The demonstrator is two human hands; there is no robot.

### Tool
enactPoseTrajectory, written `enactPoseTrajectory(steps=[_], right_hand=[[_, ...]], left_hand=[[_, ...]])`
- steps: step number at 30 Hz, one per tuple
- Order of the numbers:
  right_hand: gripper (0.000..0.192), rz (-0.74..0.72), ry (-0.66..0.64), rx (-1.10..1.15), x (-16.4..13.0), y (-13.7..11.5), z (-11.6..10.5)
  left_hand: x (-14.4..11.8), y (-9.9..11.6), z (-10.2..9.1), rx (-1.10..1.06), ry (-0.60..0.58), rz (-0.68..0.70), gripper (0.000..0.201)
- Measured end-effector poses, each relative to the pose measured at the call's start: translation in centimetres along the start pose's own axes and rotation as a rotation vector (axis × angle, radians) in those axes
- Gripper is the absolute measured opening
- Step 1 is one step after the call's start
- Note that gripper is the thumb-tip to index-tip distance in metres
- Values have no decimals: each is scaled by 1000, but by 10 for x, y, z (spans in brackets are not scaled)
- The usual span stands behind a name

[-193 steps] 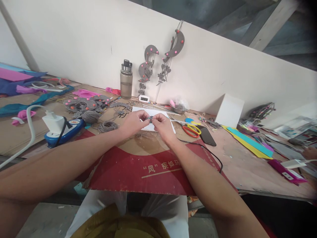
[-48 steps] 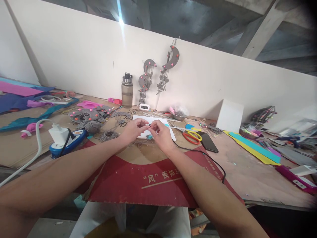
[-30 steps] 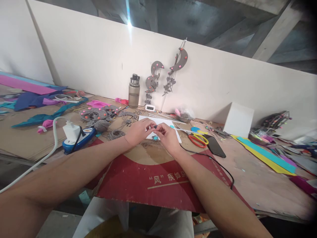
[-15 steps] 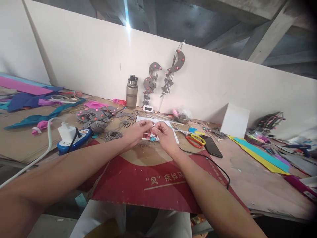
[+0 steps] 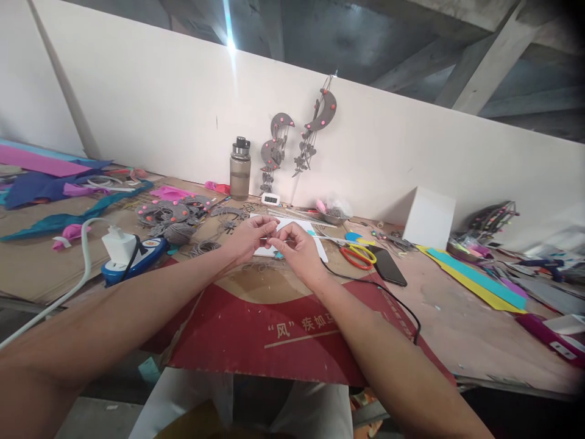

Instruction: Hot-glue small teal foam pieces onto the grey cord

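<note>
Both hands are pinching a thin pale thread over the workbench.

Nearest, the red cardboard sheet (image 5: pixel 274 329) is lying under the forearms. Above it the left hand (image 5: pixel 249 236) and right hand (image 5: pixel 292 247) are meeting, thumb and forefinger of each closed on the thread (image 5: pixel 270 238); keeping it taut and the pinches close together looks wisest. A black cable (image 5: pixel 388 291) is trailing by the right wrist and could snag. Farther off, scissors (image 5: pixel 359 255), a phone (image 5: pixel 390 266) and a bottle (image 5: pixel 240 169) are standing clear.

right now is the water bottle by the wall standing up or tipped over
Upright. The water bottle stands on its base on the table near the wall, dark cap on top.
</note>
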State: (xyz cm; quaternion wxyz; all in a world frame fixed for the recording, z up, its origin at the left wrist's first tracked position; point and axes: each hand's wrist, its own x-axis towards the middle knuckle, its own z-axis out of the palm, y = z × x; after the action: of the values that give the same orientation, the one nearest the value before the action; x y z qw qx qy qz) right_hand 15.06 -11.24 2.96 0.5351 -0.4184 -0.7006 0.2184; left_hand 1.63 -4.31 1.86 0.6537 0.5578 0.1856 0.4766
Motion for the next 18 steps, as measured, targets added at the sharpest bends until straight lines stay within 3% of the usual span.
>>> enactPoseTrajectory(steps=[3, 6, 11, 18], right_hand=[[16, -12, 74, -48, 2, 3, -3], [23, -8, 58, -100, 3, 5, -7], [15, -7, 9, -2, 4, 6, -9], [19, -3, 96, -29, 3, 8, -10]], left_hand=[[-1, 0, 0, 15, -38, -18, 33], [-2, 0, -2, 30, -101, -60, 30], [-1, 1, -7, 8, -184, -141, 31], [0, -1, -9, -20, -223, -201, 31]])
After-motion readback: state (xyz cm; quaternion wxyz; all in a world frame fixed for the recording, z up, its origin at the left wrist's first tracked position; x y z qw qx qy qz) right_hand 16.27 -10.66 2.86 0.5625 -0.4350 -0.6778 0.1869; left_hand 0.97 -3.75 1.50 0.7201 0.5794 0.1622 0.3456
